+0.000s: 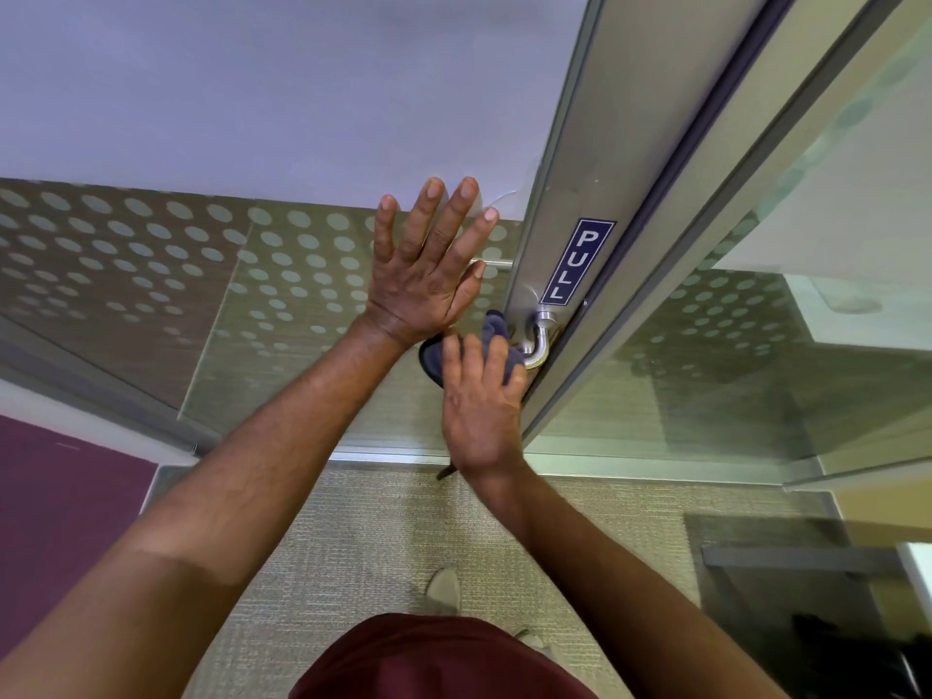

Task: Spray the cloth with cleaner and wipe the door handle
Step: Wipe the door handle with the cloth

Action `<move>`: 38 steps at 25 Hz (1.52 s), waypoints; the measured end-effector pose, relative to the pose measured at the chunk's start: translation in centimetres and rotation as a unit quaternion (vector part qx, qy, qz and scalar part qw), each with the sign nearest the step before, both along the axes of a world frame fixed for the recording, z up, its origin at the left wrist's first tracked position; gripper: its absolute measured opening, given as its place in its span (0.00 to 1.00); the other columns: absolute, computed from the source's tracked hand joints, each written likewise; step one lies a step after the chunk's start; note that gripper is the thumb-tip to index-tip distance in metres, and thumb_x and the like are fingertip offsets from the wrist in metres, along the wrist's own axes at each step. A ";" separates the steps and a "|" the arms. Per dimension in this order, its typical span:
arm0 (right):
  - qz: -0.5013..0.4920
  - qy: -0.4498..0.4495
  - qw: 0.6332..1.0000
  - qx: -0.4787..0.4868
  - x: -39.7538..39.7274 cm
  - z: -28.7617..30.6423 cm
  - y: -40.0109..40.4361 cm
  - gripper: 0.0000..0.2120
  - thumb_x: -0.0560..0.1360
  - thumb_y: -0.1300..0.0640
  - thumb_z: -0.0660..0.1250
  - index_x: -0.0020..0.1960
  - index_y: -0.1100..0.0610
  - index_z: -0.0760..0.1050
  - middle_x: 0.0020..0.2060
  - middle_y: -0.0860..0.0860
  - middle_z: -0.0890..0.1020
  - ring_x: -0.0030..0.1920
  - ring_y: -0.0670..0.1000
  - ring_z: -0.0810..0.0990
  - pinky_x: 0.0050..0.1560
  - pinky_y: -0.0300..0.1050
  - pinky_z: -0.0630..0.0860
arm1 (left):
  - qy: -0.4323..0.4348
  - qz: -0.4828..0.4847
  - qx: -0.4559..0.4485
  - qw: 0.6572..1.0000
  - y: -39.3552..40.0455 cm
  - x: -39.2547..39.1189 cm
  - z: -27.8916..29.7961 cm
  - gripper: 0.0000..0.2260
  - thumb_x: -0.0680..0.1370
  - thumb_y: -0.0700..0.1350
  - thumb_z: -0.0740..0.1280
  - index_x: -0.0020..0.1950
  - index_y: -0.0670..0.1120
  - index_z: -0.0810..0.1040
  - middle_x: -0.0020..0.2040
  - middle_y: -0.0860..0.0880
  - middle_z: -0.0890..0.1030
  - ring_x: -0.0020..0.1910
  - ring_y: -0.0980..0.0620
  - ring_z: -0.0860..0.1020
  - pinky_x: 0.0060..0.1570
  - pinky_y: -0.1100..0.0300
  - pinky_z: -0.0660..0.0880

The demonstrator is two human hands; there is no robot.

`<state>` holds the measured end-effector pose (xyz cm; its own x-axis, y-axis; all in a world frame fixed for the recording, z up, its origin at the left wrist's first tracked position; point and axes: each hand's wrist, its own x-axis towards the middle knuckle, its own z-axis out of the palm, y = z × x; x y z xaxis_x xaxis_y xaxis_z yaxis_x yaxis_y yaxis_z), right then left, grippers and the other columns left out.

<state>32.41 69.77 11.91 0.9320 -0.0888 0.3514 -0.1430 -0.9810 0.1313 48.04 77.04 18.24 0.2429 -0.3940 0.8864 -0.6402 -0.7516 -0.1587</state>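
Cloth (491,335) under right hand (481,411), against handle (538,340)

Dotted glass wall (151,254), beige carpet (363,537)

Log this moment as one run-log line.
step: wiping | right hand: presses dark cloth on door handle | left hand: open, flat on glass door | spray bottle: not seen

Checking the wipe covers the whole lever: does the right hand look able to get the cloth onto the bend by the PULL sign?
Probably yes: the right hand already presses the cloth against the door handle, and the bend lies bare beside it.
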 end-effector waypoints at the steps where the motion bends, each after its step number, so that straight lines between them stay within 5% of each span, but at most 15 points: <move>1: -0.005 0.003 1.000 -0.005 0.4 0.1 0.9 0.25 0.80 0.54 0.60 0.77 0.55 0.64 0.70 0.55 0.74 0.72 0.62 0.72 0.64 0.62 0.70 | -0.002 -0.001 0.000 1.000 0.0 0.1 0.0 0.28 0.85 0.53 0.62 0.84 0.50 0.59 0.87 0.49 0.43 0.86 0.47 0.41 0.82 0.41 0.38; 10: 0.077 0.025 0.992 -0.095 0.4 1.2 -1.4 0.25 0.80 0.57 0.61 0.77 0.50 0.65 0.65 0.58 0.73 0.65 0.61 0.74 0.60 0.59 0.72 | 0.003 -0.002 0.008 1.000 0.0 0.0 0.1 0.30 0.85 0.53 0.60 0.85 0.49 0.55 0.87 0.49 0.41 0.85 0.47 0.40 0.82 0.41 0.38; 14: 0.087 0.085 0.992 -0.022 2.0 3.7 -1.1 0.17 0.78 0.58 0.57 0.65 0.50 0.72 0.48 0.56 0.74 0.48 0.57 0.73 0.51 0.56 0.67 | 0.009 0.002 0.010 1.000 0.1 -0.2 0.2 0.27 0.85 0.53 0.60 0.83 0.48 0.60 0.87 0.49 0.40 0.85 0.47 0.39 0.81 0.41 0.37; 18: 0.067 0.158 0.982 0.076 3.8 5.5 -1.3 0.13 0.76 0.55 0.62 0.57 0.49 0.79 0.44 0.52 0.80 0.45 0.55 0.78 0.54 0.57 0.67 | 0.007 0.002 0.009 1.000 0.0 -0.3 0.3 0.25 0.86 0.52 0.59 0.82 0.48 0.61 0.87 0.49 0.40 0.85 0.47 0.39 0.81 0.41 0.37; 23: 0.082 0.045 0.996 -0.003 2.6 3.1 -1.1 0.13 0.80 0.58 0.55 0.57 0.51 0.76 0.43 0.54 0.76 0.44 0.57 0.73 0.50 0.57 0.68 | 0.000 0.001 0.004 1.000 0.0 -0.1 0.3 0.25 0.86 0.53 0.59 0.82 0.48 0.61 0.87 0.49 0.41 0.85 0.47 0.40 0.82 0.41 0.37; 28: 0.087 -0.020 0.992 -0.084 0.8 0.8 -1.6 0.21 0.81 0.61 0.55 0.74 0.54 0.66 0.55 0.59 0.72 0.59 0.61 0.73 0.57 0.59 0.70 | -0.005 0.001 0.004 1.000 -0.1 0.0 0.3 0.25 0.86 0.53 0.59 0.82 0.48 0.61 0.87 0.49 0.42 0.85 0.47 0.41 0.82 0.41 0.38; 34: 0.087 0.059 0.993 0.055 3.5 4.0 -2.0 0.08 0.77 0.56 0.61 0.51 0.52 0.79 0.39 0.53 0.81 0.39 0.56 0.78 0.50 0.57 0.69 | 0.008 0.000 0.005 1.000 0.0 -0.2 0.3 0.26 0.85 0.53 0.60 0.82 0.48 0.61 0.87 0.50 0.40 0.85 0.47 0.39 0.82 0.42 0.36; 38: 0.080 0.032 0.996 0.021 2.5 3.0 -1.7 0.09 0.80 0.58 0.59 0.56 0.53 0.76 0.43 0.53 0.77 0.44 0.57 0.75 0.51 0.57 0.69 | 0.009 0.001 0.007 1.000 0.1 -0.2 0.3 0.26 0.86 0.53 0.60 0.83 0.48 0.60 0.87 0.50 0.41 0.85 0.47 0.40 0.82 0.41 0.37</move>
<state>34.86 68.11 14.89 0.9559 0.0502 0.2895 0.0238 -0.9953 0.0939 47.82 77.11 18.52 0.2598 -0.4062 0.8761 -0.6412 -0.7509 -0.1580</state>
